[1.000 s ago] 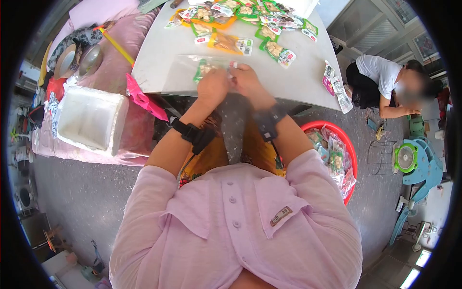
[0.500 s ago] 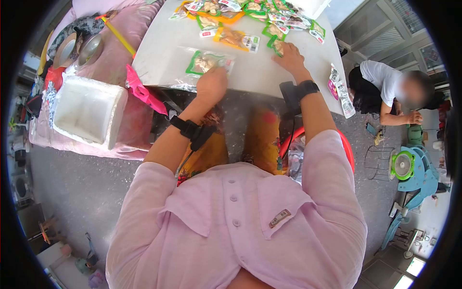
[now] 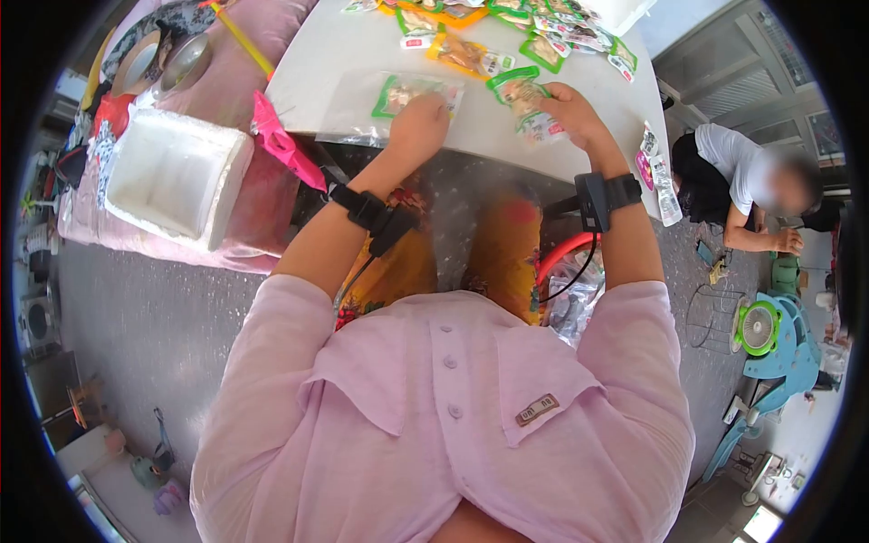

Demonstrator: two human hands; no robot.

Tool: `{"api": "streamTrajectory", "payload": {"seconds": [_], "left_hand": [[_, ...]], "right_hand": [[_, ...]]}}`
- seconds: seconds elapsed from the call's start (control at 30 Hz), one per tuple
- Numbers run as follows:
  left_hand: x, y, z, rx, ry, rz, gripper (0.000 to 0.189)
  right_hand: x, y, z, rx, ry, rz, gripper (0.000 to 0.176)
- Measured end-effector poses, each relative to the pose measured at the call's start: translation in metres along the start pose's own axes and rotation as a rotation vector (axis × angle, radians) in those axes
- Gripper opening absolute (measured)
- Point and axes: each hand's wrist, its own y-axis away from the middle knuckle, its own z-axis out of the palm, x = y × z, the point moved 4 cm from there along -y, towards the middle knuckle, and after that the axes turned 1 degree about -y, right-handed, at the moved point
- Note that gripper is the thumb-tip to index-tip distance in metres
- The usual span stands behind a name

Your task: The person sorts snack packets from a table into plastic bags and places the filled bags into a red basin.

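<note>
A clear plastic bag (image 3: 346, 110) lies on the white table near its front edge, with a green-edged snack packet (image 3: 387, 96) in it. My left hand (image 3: 419, 128) is closed on the right end of the bag and covers part of it. In my right hand (image 3: 574, 112) is another green-edged snack packet (image 3: 520, 96), held by its right side and tilted over the table. An orange-edged snack packet (image 3: 463, 54) lies just beyond, between my two hands.
Several green-edged packets (image 3: 543, 50) are heaped at the table's far side. Pink-and-white wrappers (image 3: 665, 190) hang at the right edge. A white foam box (image 3: 176, 181) stands on the pink cloth at left. A person (image 3: 738, 172) crouches at right, near a green fan (image 3: 759, 328).
My right hand has picked up a green-edged snack packet from the table and brought it nearer to me. My left hand stays at the clear bag.
</note>
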Motion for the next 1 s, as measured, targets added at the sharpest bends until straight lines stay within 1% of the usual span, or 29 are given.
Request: {"api": "streamTrajectory", "payload": {"seconds": [0.03,0.07,0.13,0.27,0.37,0.47,0.57,0.67,0.7,0.77,0.87,0.9,1.0], "left_hand": [[0.002,-0.001,0.0,0.015,0.008,0.018,0.015],[0.003,0.0,-0.001,0.03,0.018,0.04,0.016],[0.003,0.001,-0.001,0.026,0.034,0.012,0.016],[0.006,0.001,-0.002,0.012,0.014,-0.02,0.013],[0.026,0.006,-0.011,0.034,-0.14,0.079,0.011],[0.03,0.009,-0.011,0.067,-0.201,0.119,0.009],[0.029,0.014,-0.013,0.112,-0.234,0.15,0.009],[0.028,0.016,-0.015,0.073,-0.294,0.146,0.009],[0.028,0.016,-0.013,0.063,-0.3,0.145,0.01],[0.027,0.018,-0.007,0.039,-0.31,0.146,0.011],[0.029,0.015,-0.011,0.077,-0.219,0.121,0.012],[0.03,0.014,-0.013,0.087,-0.2,0.126,0.012],[0.033,0.015,-0.021,0.114,-0.169,0.13,0.011]], "right_hand": [[-0.014,0.009,0.018,-0.085,-0.06,0.032,0.021],[-0.021,0.011,0.032,-0.119,-0.103,0.03,0.021],[-0.032,0.014,0.053,-0.174,-0.186,0.024,0.021],[-0.03,0.003,0.072,-0.264,0.048,0.056,0.02],[-0.025,-0.012,0.082,-0.296,0.138,0.033,0.02],[-0.026,-0.015,0.091,-0.262,-0.178,0.096,0.02],[-0.019,-0.015,0.094,-0.272,-0.293,0.02,0.019],[-0.01,-0.003,0.087,-0.216,0.153,0.157,0.018],[-0.011,0.001,0.088,-0.131,0.17,0.129,0.015],[-0.01,-0.006,0.092,-0.122,0.015,0.027,0.013],[-0.003,-0.023,0.106,-0.063,-0.167,-0.129,0.012],[-0.01,-0.024,0.111,-0.036,-0.216,-0.184,0.012],[-0.013,-0.017,0.12,0.024,-0.747,0.084,0.013]]}}
